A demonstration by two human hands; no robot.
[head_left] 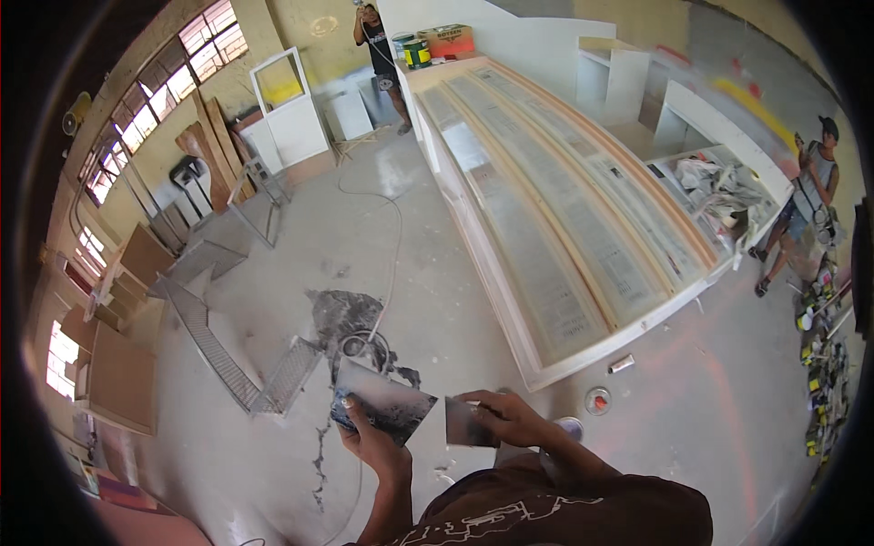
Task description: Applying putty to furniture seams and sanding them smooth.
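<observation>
My left hand (365,431) grips a flat rectangular plate (387,398), its thumb on top. The plate is pale grey in the middle, with black, rough smears along the near edge. In my right hand (512,419) is a smaller thin rectangular blade (462,428), dark grey and smooth, like a spreader. The two pieces are held at about the same height, a small gap between their facing edges. My fingers hide the right end of the blade. Below them shows my dark brown shirt (564,510).
A long white-framed panel (583,218) lies to the right, a tin (417,53) and box (446,41) at its far end. A hose (393,273) crosses the floor near a dark patch (346,314). Metal frames (214,341) lie left. Two people (381,55) (815,173) stand farther off.
</observation>
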